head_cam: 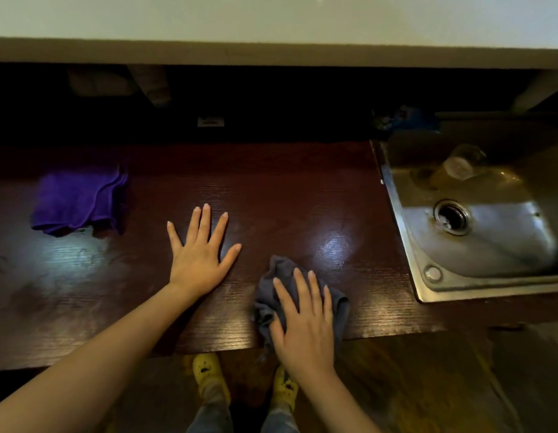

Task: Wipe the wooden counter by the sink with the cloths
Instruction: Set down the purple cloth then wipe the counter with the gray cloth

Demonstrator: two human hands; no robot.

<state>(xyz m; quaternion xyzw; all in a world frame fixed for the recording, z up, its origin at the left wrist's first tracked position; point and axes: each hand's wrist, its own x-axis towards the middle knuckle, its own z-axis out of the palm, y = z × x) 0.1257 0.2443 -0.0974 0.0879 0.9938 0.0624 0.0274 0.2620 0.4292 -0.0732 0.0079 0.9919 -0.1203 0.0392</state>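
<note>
The dark wooden counter (287, 198) runs across the view, with damp streaks and glare on it. My right hand (304, 320) lies flat on a crumpled grey cloth (279, 273) near the counter's front edge, fingers spread over it. My left hand (201, 254) rests palm down on the bare wood to the left of the cloth, fingers apart, holding nothing. A folded purple cloth (79, 200) sits on the counter at the far left, untouched.
A steel sink (427, 270) is set into the counter at the right, with a drain (452, 216) and a clear glass (459, 165) lying inside. A pale shelf edge (271, 53) overhangs the dark back. Yellow shoes (209, 370) stand on the floor below.
</note>
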